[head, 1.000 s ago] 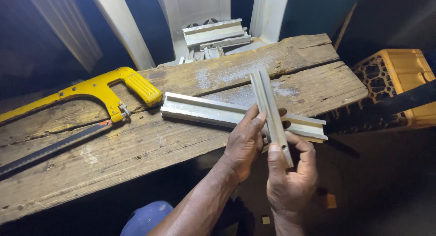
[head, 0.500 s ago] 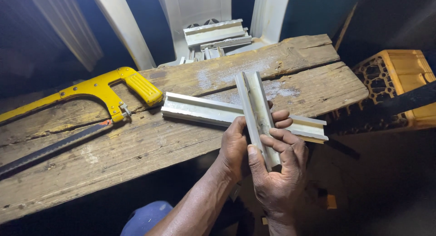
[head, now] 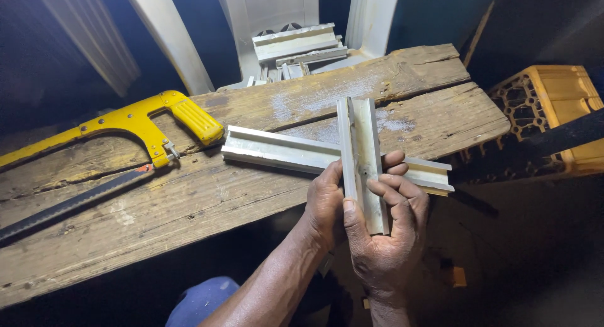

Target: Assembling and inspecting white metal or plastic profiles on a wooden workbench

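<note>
A short aluminium channel piece [head: 360,144] stands nearly upright in front of me, held by both hands. My left hand [head: 326,201] grips its left edge from behind. My right hand [head: 387,232] wraps the lower end, thumb on the left flange and fingers across the face. Behind it a longer aluminium profile [head: 277,149] lies flat across the wooden plank bench [head: 189,201]. A yellow hacksaw [head: 119,135] rests on the plank at the left, its blade pointing toward the left edge.
More cut aluminium pieces [head: 296,47] lie stacked on a white plastic chair [head: 264,12] behind the bench. An orange perforated clay block [head: 553,104] sits at the right with a dark strap across it. The floor below is dim.
The short channel piece has turned from tilted to nearly upright and shifted left. My right hand has slid up and closed around its lower end.
</note>
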